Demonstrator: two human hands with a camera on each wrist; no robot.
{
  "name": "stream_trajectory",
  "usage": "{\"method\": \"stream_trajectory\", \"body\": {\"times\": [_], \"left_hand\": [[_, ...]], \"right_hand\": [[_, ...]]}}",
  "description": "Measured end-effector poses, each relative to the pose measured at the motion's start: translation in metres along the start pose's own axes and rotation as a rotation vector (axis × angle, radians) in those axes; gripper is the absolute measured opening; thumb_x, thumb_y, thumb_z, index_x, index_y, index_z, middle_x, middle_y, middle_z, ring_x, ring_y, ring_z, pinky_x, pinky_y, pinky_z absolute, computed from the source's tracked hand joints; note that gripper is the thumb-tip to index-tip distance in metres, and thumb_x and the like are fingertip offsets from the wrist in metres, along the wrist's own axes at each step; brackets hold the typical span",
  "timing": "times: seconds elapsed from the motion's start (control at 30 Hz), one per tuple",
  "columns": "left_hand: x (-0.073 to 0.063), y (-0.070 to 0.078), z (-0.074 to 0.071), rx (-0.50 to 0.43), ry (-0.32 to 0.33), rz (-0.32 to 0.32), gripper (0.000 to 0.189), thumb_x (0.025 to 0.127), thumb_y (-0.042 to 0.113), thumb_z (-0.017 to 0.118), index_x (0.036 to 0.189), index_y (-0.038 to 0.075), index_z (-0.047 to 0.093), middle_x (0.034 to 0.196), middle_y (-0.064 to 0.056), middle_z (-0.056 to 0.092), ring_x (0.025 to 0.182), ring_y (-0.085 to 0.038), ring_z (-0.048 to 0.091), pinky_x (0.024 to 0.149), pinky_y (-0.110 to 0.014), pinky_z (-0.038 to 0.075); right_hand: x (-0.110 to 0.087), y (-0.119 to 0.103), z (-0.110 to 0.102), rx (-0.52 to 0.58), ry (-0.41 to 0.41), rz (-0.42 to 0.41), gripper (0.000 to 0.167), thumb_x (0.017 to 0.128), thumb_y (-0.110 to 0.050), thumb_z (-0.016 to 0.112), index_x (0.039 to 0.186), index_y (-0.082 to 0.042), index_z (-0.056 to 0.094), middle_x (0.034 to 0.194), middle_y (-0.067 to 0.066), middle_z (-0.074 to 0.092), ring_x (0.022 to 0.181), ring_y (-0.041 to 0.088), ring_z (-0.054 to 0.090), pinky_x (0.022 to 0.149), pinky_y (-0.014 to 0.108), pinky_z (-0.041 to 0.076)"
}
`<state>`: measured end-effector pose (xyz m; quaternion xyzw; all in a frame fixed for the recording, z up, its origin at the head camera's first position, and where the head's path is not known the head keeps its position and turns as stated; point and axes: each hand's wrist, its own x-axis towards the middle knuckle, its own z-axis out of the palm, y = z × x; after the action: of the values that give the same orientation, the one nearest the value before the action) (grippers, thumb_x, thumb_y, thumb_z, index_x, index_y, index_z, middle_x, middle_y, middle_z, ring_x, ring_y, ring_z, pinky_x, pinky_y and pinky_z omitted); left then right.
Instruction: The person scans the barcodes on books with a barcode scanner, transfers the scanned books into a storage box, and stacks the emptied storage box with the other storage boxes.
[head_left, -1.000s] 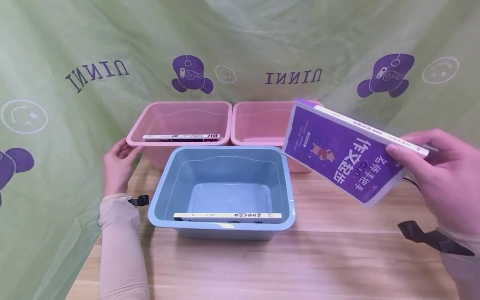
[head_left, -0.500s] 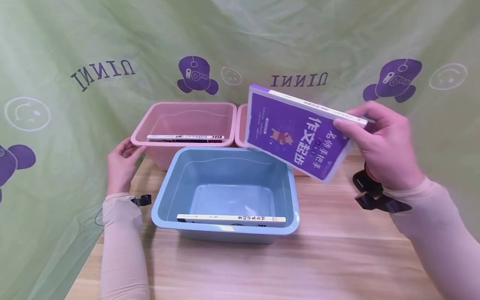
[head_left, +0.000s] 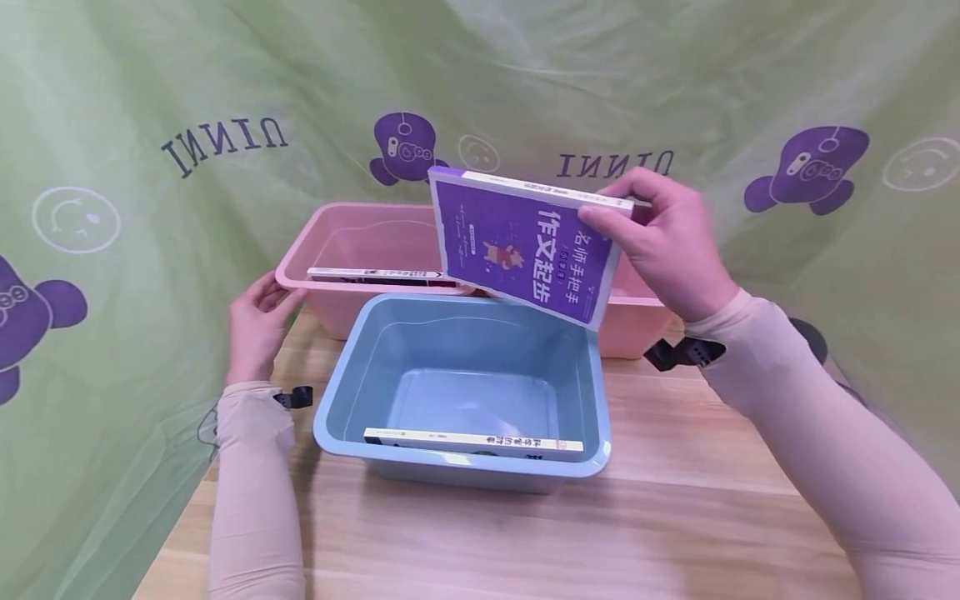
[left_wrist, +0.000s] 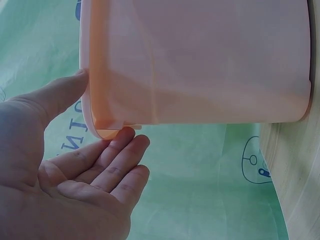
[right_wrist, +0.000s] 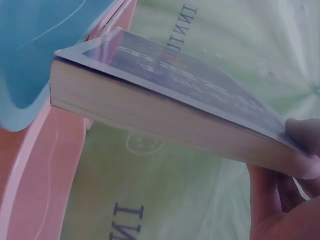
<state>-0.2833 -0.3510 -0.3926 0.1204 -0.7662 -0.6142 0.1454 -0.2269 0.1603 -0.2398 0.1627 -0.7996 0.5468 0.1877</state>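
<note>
My right hand [head_left: 671,242] grips a purple-covered book [head_left: 502,242] at one end, thumb on the front cover and fingers behind. The book is tilted over the two pink bins, its lower corner overlapping the back rim of the blue bin [head_left: 465,473] in the head view. In the right wrist view its page edges [right_wrist: 150,117] face the camera. At the far left, my left hand [head_left: 255,333] holds the corner of the left pink bin [head_left: 330,310]; the left wrist view has the thumb on the rim and fingertips at its side.
A white-spined book [head_left: 480,442] stands against the blue bin's front wall. Another book [head_left: 386,276] stands inside the left pink bin. The right pink bin [head_left: 636,329] is largely hidden behind the held book. A green printed curtain [head_left: 510,75] hangs behind the wooden table [head_left: 675,500].
My right hand has carried the purple book leftward and slightly up, from the right side to over the pink bins. My left hand stays at the left pink bin's corner.
</note>
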Motion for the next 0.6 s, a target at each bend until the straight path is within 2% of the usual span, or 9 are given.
{"method": "stream_trajectory", "body": {"times": [0.2,0.43,0.6], "left_hand": [[0.0,0.003,0.0,0.024,-0.005,0.013,0.074,0.105,0.032,0.081,0.17,0.018,0.049,0.168,-0.012,0.058,0.151,-0.022,0.057,0.105,-0.009,0.059],[-0.002,0.004,-0.001,0.015,0.001,0.006,0.073,0.106,0.029,0.08,0.171,0.017,0.048,0.168,-0.013,0.056,0.153,-0.022,0.056,0.102,-0.006,0.058],[-0.005,0.003,0.003,0.026,0.007,0.02,0.073,0.106,0.029,0.08,0.17,0.015,0.048,0.166,-0.014,0.059,0.152,-0.022,0.058,0.111,-0.013,0.058]], "right_hand": [[0.022,-0.002,0.02,0.014,-0.022,0.021,0.014,0.103,-0.025,0.085,0.103,-0.013,0.077,0.098,-0.003,0.081,0.086,0.014,0.081,0.079,0.023,0.066],[0.053,0.0,0.057,0.123,-0.061,0.033,0.011,0.103,-0.02,0.084,0.1,-0.013,0.076,0.097,0.001,0.08,0.088,0.016,0.082,0.08,0.028,0.071],[0.072,0.004,0.085,0.174,-0.104,0.06,0.01,0.103,-0.017,0.084,0.1,-0.014,0.075,0.099,0.002,0.078,0.091,0.019,0.082,0.082,0.031,0.072]]}}
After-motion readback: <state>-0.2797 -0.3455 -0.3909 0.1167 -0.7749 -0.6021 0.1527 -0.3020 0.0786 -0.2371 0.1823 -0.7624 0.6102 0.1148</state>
